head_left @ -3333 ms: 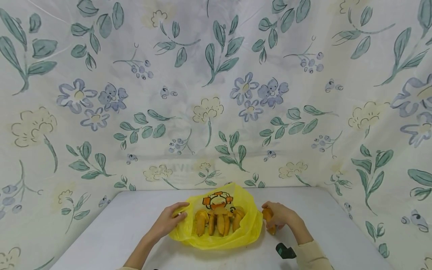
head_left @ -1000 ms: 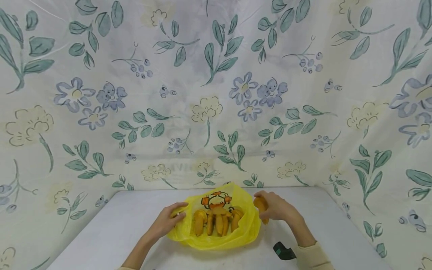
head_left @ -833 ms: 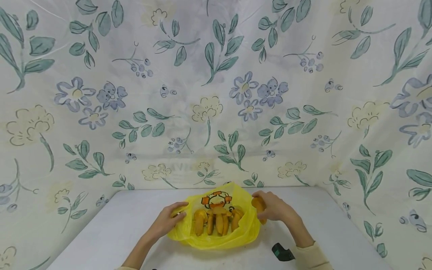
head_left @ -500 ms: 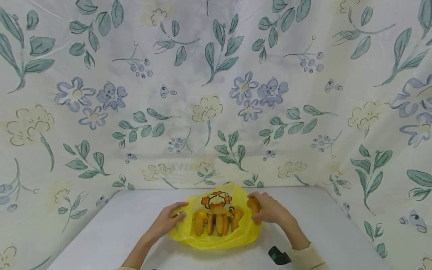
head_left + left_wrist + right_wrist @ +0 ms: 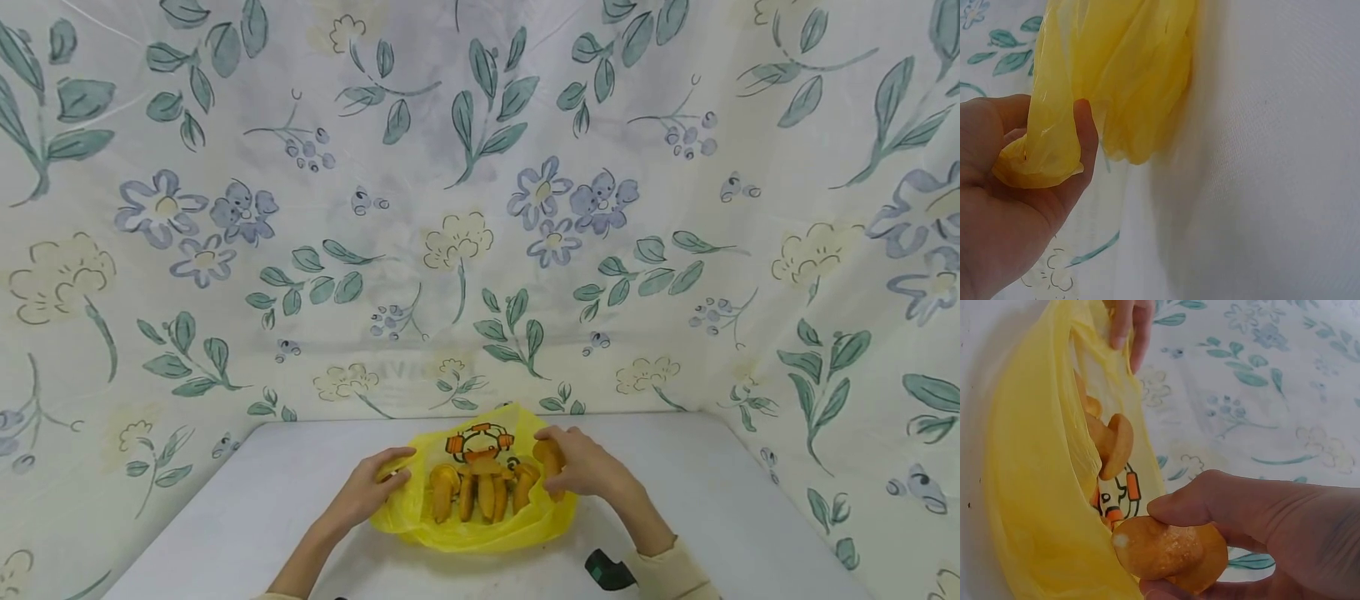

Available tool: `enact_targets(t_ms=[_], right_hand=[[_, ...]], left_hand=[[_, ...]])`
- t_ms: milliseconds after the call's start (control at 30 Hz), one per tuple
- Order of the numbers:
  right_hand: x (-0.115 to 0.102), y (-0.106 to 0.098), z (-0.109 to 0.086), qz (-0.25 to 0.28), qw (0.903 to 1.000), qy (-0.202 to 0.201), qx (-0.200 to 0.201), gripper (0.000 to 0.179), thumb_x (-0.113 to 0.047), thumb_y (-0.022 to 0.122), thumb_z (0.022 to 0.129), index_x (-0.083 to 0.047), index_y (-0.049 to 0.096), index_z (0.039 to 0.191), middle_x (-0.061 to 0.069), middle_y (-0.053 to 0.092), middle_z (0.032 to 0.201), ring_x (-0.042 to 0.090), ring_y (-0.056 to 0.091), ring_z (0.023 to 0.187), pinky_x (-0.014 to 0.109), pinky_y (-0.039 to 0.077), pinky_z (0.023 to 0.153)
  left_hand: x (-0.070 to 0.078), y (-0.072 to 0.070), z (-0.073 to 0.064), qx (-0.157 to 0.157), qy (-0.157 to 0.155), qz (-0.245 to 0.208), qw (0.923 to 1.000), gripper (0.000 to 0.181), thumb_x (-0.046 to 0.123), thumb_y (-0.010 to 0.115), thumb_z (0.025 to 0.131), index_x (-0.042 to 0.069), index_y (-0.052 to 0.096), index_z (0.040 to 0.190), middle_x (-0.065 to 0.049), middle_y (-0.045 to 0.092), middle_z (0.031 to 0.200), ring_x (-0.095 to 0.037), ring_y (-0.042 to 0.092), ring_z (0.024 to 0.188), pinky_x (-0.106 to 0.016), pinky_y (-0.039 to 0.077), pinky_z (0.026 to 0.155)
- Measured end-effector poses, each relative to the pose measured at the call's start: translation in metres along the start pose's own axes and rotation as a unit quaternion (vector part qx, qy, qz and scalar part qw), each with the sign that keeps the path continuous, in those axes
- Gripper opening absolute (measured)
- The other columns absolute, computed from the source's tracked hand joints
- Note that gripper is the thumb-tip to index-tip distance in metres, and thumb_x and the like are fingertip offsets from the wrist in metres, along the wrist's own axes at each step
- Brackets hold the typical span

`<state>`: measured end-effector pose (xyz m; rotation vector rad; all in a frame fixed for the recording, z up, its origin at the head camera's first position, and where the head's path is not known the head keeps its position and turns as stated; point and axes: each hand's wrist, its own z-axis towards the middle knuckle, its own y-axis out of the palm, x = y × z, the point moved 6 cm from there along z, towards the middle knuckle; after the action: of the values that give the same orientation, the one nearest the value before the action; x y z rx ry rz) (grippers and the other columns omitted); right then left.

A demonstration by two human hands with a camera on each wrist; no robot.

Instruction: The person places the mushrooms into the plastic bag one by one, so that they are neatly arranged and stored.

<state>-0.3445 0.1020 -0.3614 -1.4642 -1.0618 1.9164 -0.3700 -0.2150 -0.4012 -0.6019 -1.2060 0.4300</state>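
A yellow plastic bag (image 5: 420, 533) with a printed orange and black figure lies spread open on the table, several tan-brown mushrooms (image 5: 487, 496) side by side inside it. At the bag's left edge my left hand (image 5: 372, 486) grips the thin plastic; its fingers curl round a fold in the left wrist view. My right hand (image 5: 588, 467) pinches one mushroom (image 5: 1166, 547) between thumb and fingers at the bag's right edge. In the right wrist view that mushroom's lower side is partly hidden by fingers, and whether it touches the plastic I cannot tell.
The white table (image 5: 720, 483) extends on both sides of the bag. Behind it hangs a pale floral cloth (image 5: 480, 250). A dark green-black device (image 5: 609, 570) sits beside my right wrist.
My right hand has lifted the mushroom from the table right of the bag and moved left with it to the bag's edge. My left hand stays at the bag's left edge.
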Motion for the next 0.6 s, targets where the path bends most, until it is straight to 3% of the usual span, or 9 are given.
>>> enact_targets(t_ms=[600], right_hand=[[-0.032, 0.017, 0.014, 0.010, 0.9978, -0.063, -0.022, 0.059, -0.014, 0.080, 0.078, -0.010, 0.056, 0.132, 0.010, 0.061, 0.121, 0.022, 0.051, 0.100, 0.046, 0.053, 0.090]], left_hand=[[-0.003, -0.001, 0.001, -0.003, -0.005, -0.001, 1.0000, 0.036, 0.014, 0.060, 0.097, 0.010, 0.060, 0.132, -0.018, 0.055, 0.142, -0.038, 0.047, 0.135, -0.057, 0.038, 0.111]])
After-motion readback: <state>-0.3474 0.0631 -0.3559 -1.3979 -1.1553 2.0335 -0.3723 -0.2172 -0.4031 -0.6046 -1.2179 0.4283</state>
